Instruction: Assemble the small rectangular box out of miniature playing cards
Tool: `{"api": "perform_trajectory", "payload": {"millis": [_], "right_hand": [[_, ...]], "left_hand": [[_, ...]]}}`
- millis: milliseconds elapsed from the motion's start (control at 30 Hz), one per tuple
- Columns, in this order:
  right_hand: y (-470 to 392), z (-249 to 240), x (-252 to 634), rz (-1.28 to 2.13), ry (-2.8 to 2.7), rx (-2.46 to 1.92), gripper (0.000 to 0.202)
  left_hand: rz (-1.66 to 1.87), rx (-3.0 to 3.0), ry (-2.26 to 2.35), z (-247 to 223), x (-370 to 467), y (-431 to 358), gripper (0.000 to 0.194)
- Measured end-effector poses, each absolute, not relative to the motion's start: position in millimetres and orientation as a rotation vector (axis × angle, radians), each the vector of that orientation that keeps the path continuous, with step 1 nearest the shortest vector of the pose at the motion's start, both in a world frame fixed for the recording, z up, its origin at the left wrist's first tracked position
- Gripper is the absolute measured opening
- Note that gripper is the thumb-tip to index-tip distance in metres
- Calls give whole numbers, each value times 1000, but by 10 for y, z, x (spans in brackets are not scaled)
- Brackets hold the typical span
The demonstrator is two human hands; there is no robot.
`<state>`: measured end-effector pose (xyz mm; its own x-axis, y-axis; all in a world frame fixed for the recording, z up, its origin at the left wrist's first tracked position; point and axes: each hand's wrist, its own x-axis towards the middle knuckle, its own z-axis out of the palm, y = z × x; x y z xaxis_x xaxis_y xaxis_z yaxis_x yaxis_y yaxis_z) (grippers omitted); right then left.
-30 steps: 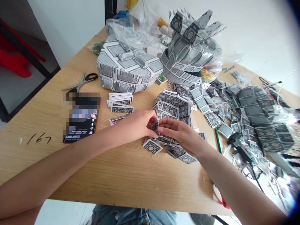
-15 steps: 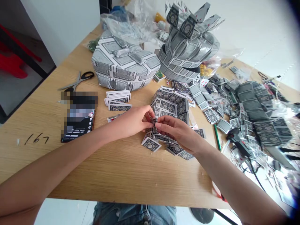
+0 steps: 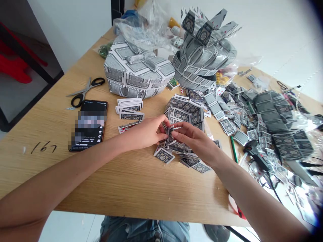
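Between my two hands is a folded playing card [image 3: 170, 134] with a dark patterned back. My left hand [image 3: 153, 132] pinches it from the left, and my right hand [image 3: 189, 136] grips its right side with thumb and fingers. Just behind the fingers stands an open box woven from playing cards [image 3: 183, 113], partly hidden by my right hand. Loose ends of folded cards [image 3: 164, 155] stick out at its near side. A small row of folded cards [image 3: 131, 115] lies to the left of the box, beyond my left wrist.
A phone [image 3: 91, 126] and black-handled scissors [image 3: 85, 90] lie at left. Behind stand a lidded card-woven box [image 3: 138, 72] and a tall card-woven piece [image 3: 202, 57]. At right are a glue gun [image 3: 257, 156], a green pencil [image 3: 234, 149] and heaps of folded cards [image 3: 241, 136].
The card between my fingers has turned so more of its patterned face shows. My hands stay close together at the box's near edge. The whole view has shifted slightly.
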<state>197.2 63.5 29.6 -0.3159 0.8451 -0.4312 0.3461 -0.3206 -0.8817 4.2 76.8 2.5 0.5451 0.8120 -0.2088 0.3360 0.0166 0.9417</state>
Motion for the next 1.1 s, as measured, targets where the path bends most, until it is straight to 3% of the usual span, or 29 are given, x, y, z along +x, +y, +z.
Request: {"api": "perform_trajectory", "payload": {"millis": [333, 567, 767, 1100], "right_hand": [[552, 152, 1997, 1315, -1804, -1419, 26], [512, 92, 1972, 1246, -1860, -1454, 22], [479, 90, 1961, 1200, -1844, -1442, 25], [472, 152, 1940, 1198, -1874, -1434, 24]], "left_hand": [[554, 1483, 925, -186, 72, 776, 22], [551, 1444, 901, -193, 94, 761, 20], [547, 1524, 900, -146, 73, 778, 35], [498, 1644, 1060, 79, 42, 752, 19]]}}
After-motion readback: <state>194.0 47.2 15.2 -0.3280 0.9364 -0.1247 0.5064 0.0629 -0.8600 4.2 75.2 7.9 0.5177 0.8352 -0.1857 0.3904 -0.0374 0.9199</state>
